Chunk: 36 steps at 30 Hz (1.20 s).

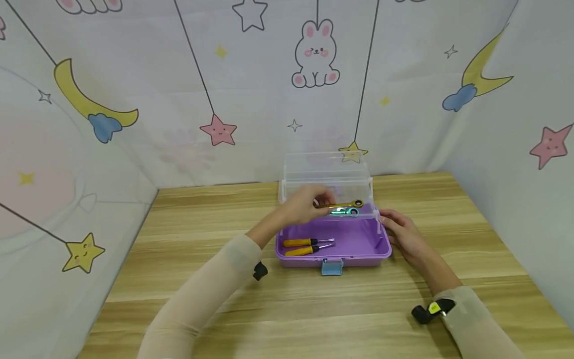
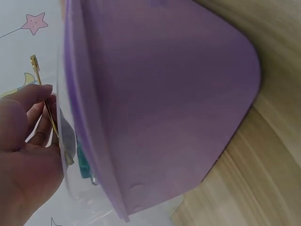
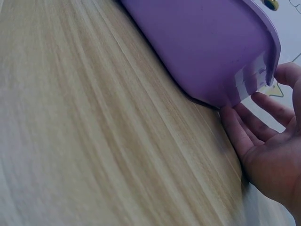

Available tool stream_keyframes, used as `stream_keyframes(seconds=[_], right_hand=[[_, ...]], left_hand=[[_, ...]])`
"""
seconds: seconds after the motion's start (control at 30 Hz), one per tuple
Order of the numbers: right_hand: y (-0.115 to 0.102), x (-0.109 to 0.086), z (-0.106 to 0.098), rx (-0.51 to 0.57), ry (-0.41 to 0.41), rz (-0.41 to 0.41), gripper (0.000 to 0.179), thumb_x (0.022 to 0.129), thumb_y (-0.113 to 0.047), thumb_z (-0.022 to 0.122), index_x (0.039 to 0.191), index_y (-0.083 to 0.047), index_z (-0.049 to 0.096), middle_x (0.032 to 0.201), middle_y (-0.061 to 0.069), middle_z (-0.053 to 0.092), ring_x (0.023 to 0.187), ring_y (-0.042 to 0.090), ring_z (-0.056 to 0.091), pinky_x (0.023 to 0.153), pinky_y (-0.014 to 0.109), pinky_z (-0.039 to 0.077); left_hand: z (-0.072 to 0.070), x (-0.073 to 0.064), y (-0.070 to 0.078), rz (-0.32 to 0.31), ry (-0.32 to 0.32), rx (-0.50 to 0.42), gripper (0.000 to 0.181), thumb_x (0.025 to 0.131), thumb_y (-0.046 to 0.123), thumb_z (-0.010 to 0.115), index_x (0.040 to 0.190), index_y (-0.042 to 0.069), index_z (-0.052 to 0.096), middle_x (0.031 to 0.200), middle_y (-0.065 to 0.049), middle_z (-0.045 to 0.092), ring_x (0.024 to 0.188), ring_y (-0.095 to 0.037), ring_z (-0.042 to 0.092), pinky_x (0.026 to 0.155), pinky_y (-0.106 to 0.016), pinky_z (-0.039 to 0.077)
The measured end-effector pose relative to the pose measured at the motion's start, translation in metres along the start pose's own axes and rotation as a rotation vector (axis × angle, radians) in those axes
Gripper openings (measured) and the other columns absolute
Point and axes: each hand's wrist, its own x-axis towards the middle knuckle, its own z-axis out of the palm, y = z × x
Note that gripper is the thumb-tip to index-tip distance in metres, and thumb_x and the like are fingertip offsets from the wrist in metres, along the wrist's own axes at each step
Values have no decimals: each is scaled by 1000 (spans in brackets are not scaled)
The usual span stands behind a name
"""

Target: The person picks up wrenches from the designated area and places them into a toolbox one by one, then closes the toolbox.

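Observation:
A purple toolbox (image 1: 332,261) stands open on the table, its clear lid (image 1: 327,167) raised at the back. Above the clear upper tray, my left hand (image 1: 307,205) pinches a gold ratchet wrench (image 1: 345,204) between thumb and fingers; the left wrist view shows the gold wrench (image 2: 50,115) slanting from the fingertips. Just below it is a green ratchet wrench (image 1: 347,212). Two screwdrivers with orange handles (image 1: 299,243) lie in the box's left part. My right hand (image 1: 405,237) touches the box's right end, fingers extended along the purple wall (image 3: 197,52).
A light blue latch (image 1: 332,268) hangs at the box's front. The wood-grain table (image 1: 215,219) extends to both sides and forward. White printed cloth (image 1: 260,99) rises behind and beside the table.

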Motion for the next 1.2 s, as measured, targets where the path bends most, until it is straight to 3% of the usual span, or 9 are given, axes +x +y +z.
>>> stream_keyframes(seconds=[0.47,0.83,1.2], right_hand=[[0,-1,0,2,15,2,36,112,-22,58,141,0,57,124,0,69,110,11,69,87,28,60],[2,0,1,2,13,-6,27,112,-22,58,135,-8,63,124,-1,70,110,11,69,88,28,60],[3,0,1,6,28,-4,25,111,-22,59,133,-11,65,124,-1,70,110,11,69,88,28,61]], left_hand=[[3,1,-1,-56,-12,-62,8,102,10,73,109,11,71,101,0,69,95,-14,64,84,-24,56],[-3,7,-3,-98,-56,-20,8,101,11,75,108,11,72,99,0,70,93,-15,65,84,-25,55],[-6,11,-4,-81,-83,-1,7,100,10,75,107,11,73,100,0,71,94,-16,65,85,-24,55]])
